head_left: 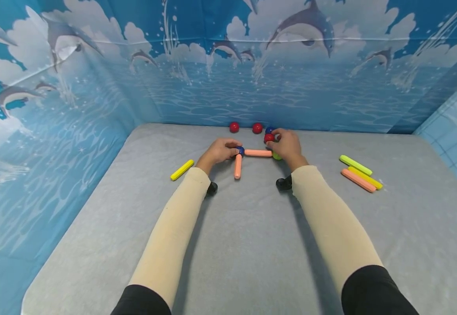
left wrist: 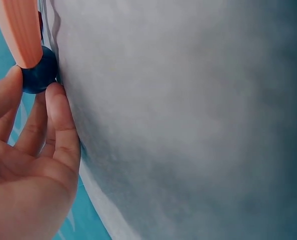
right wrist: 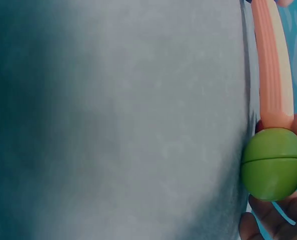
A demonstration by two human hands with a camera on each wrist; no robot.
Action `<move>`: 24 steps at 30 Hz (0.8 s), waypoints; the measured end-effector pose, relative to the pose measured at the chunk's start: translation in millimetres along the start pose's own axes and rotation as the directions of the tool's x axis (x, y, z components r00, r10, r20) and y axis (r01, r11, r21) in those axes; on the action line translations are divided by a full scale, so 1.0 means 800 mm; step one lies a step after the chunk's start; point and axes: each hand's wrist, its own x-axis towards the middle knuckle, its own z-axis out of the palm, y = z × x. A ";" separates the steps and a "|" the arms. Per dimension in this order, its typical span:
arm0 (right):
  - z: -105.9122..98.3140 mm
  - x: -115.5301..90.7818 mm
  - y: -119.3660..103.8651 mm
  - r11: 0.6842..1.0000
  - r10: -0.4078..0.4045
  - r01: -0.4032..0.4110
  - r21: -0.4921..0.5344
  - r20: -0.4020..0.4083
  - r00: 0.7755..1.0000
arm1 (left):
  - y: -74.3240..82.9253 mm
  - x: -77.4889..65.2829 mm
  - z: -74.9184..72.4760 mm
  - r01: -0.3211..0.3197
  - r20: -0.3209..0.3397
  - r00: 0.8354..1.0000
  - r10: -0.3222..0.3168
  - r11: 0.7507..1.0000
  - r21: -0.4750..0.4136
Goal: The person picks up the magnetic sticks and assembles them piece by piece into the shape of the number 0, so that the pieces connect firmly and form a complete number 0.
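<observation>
My left hand (head_left: 219,151) pinches a dark blue ball (left wrist: 40,75) between thumb and fingertips. An orange ridged stick (head_left: 258,153) runs from that ball to a green ball (right wrist: 274,164). Fingers of my right hand (head_left: 289,146) hold the green ball from its far side, and the hand partly hides it in the head view. Another orange stick (head_left: 238,166) lies on the near side of the blue ball, its end at or against it. Close beyond the right fingers are a red ball (head_left: 269,138) and a second blue ball (head_left: 269,130).
Two red balls, one to the left (head_left: 234,127) and one nearer the middle (head_left: 257,128), sit at the table's back edge. A yellow stick (head_left: 182,169) lies left of my left hand. Yellow-green (head_left: 355,165), yellow (head_left: 370,180) and orange (head_left: 358,180) sticks lie on the right.
</observation>
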 end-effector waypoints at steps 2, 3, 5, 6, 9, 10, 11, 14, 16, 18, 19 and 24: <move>0.001 0.000 -0.001 1.000 0.016 -0.016 0.006 -0.015 1.000 | 0.000 0.000 -0.001 -0.001 -0.001 1.000 0.001 1.000 -0.003; 0.002 0.000 -0.002 1.000 0.023 -0.023 0.008 -0.021 1.000 | 0.000 0.000 -0.001 -0.002 -0.003 1.000 0.002 1.000 -0.003; 0.003 0.001 -0.003 0.999 0.037 -0.036 0.015 -0.031 0.999 | 0.000 0.001 -0.002 -0.002 -0.005 1.000 0.002 1.000 -0.006; 0.003 0.001 -0.003 0.999 0.038 -0.037 0.016 -0.037 0.999 | 0.000 0.001 -0.002 0.000 -0.007 1.000 0.000 1.000 -0.006; 0.004 0.003 -0.003 0.999 0.043 -0.042 0.025 -0.044 0.998 | 0.000 0.002 -0.003 -0.002 -0.011 1.000 0.002 1.000 -0.010; 0.004 0.002 -0.004 0.999 0.043 -0.042 0.026 -0.043 0.998 | 0.000 0.002 -0.003 -0.001 -0.012 1.000 0.001 1.000 -0.009; 0.004 0.002 -0.003 0.999 0.046 -0.044 0.028 -0.043 0.998 | 0.000 0.002 -0.002 -0.004 -0.013 1.000 0.003 1.000 -0.008; 0.003 0.001 -0.003 0.998 0.053 -0.052 0.037 -0.038 0.998 | 0.000 0.002 -0.001 -0.013 -0.008 1.000 0.013 1.000 -0.008; 0.002 0.000 -0.003 0.997 0.056 -0.055 0.045 -0.037 0.998 | 0.000 0.002 -0.001 -0.017 -0.007 1.000 0.017 1.000 -0.011; 0.002 0.000 -0.003 0.997 0.059 -0.057 0.057 -0.038 0.998 | -0.001 0.001 -0.001 -0.017 -0.006 1.000 0.017 1.000 -0.020; 0.002 0.000 -0.003 0.996 0.059 -0.057 0.062 -0.038 0.998 | -0.001 0.001 -0.001 -0.015 -0.007 1.000 0.014 1.000 -0.022; 0.000 -0.002 0.001 0.995 0.053 -0.051 0.090 -0.019 0.998 | -0.002 0.001 -0.001 0.003 -0.009 1.000 -0.003 1.000 -0.030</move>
